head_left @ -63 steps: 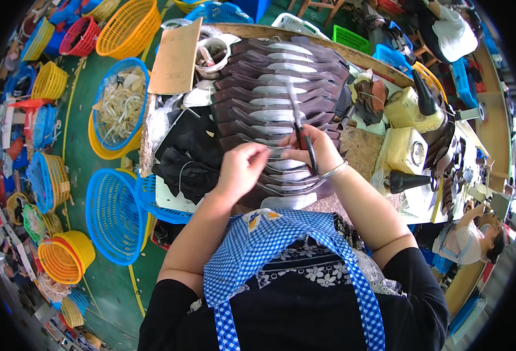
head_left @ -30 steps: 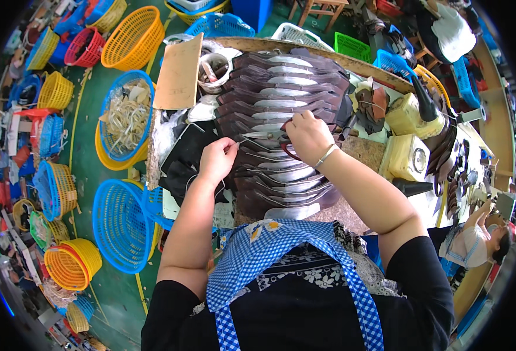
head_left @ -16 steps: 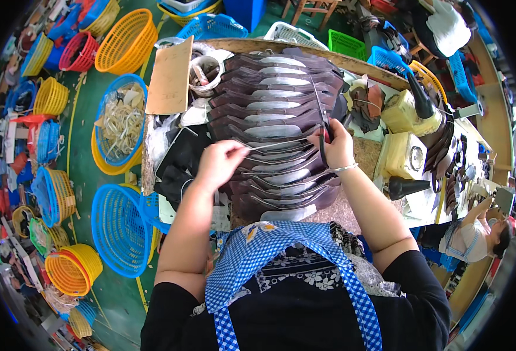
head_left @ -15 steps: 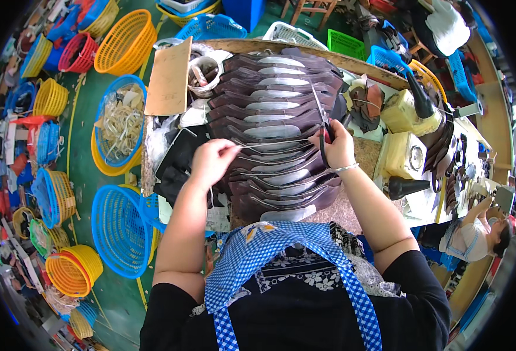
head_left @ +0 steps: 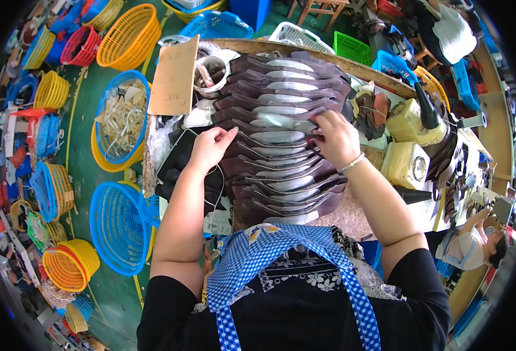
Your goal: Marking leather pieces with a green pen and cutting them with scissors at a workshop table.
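Dark brown shoe-upper pieces (head_left: 252,202) with pale grey middles lie overlapped in a long row on the bench before me. At the row's left edge, my left hand (head_left: 210,149) is closed, thumb and forefinger pinched together. A thin white cord (head_left: 222,187) loops down from under this hand over a black item (head_left: 182,161); the pinched end is hidden. Over the row's right side is my right hand (head_left: 337,139), its fingers bent round scissors. Just a dark, reddish bit of the scissors (head_left: 314,142) shows under the fingers, and the blades are blurred.
A cardboard sheet (head_left: 174,76) and a white round container (head_left: 212,76) stand at the bench's far left. To the right are yellowish machine-like blocks (head_left: 405,164) and brown scraps (head_left: 372,108). Blue baskets (head_left: 117,228) stand on the floor at left. Another person (head_left: 471,248) sits far right.
My right hand has turned inward and the scissors blades, earlier plain and pointing away, are now blurred. My left hand has risen slightly; more of the white cord shows below it.
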`<state>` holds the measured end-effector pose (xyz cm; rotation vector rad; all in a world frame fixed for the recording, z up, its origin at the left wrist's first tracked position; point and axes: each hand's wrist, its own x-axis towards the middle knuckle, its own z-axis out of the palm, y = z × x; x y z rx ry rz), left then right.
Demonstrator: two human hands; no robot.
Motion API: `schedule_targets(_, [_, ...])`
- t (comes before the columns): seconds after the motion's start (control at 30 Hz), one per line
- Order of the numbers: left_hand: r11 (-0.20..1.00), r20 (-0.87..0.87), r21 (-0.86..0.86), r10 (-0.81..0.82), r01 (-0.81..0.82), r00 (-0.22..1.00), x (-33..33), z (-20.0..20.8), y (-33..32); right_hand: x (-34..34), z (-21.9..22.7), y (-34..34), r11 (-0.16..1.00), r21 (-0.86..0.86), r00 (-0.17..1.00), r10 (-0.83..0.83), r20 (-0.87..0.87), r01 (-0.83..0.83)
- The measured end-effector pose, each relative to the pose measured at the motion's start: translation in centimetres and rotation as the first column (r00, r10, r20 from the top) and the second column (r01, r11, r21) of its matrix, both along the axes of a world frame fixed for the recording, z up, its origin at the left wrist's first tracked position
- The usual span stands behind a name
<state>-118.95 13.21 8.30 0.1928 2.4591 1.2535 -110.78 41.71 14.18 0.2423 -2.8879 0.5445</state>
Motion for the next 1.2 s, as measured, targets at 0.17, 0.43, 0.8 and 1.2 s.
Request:
schedule_targets(0.17, [0.996,0.022,0.083,-0.024,0.022,0.999,0.2,-1.3,-0.8,-3.4,-0.3,-4.0,0.943,0.225,0.956,0.274,-0.106,-0.246])
schedule_targets(0.43, [0.983,-0.169,0.185,0.055,-0.023,0.984,2.8,2.3,1.7,-3.0,0.1,-4.5,0.989,-0.15,0.977,0.033,0.21,-0.001])
schedule_targets(0.8, [0.988,-0.028,0.1,-0.119,0.121,0.993,0.1,1.6,-0.1,-1.2,-1.9,0.5,0.758,-0.473,0.892,-0.356,0.278,0.449])
schedule_targets(1.2, [0.888,-0.227,-0.455,-0.186,0.065,0.956,-3.4,-0.7,2.1,-2.3,-2.5,1.6,0.965,-0.162,0.978,-0.211,-0.011,0.206])
